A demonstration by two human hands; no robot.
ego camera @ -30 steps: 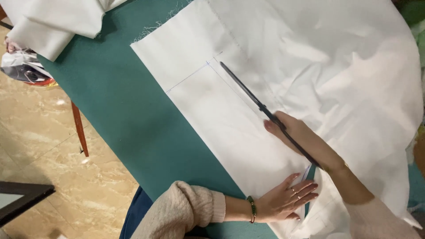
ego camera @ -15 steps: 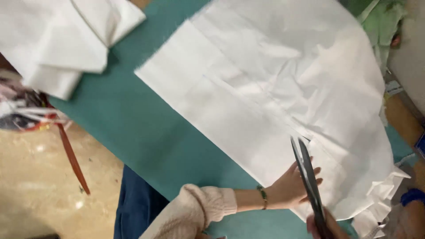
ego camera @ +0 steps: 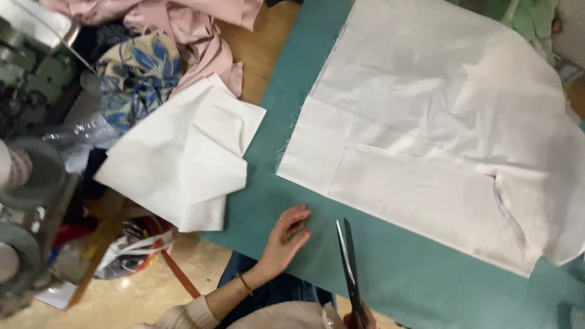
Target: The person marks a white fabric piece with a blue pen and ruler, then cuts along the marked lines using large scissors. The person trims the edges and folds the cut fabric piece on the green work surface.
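Teal cloth [ego camera: 286,109] covers the worktop, wood showing at its left edge. Scissors [ego camera: 350,268], one pair, lie over the teal near the bottom edge; long axis nearly vertical in view, tips pointing up and slightly left toward the white fabric [ego camera: 439,122], blades close together w/ just a thin gap at the tips. Right hand [ego camera: 359,320] is at the handles, mostly cut off by the frame edge, so can't tell how firmly it's closed on them. Left hand [ego camera: 285,239] rests flat on the teal just left of the blades, fingers spread and loose, holding nothing; thin bracelet at the wrist. White fabric is one big piece w/ a cut notch at its lower right, spread flat above the scissors, not touching them. Second white piece [ego camera: 183,161], folded, sits left, half off the teal. Pink cloth [ego camera: 201,36] and blue floral cloth [ego camera: 137,70] piled top left.
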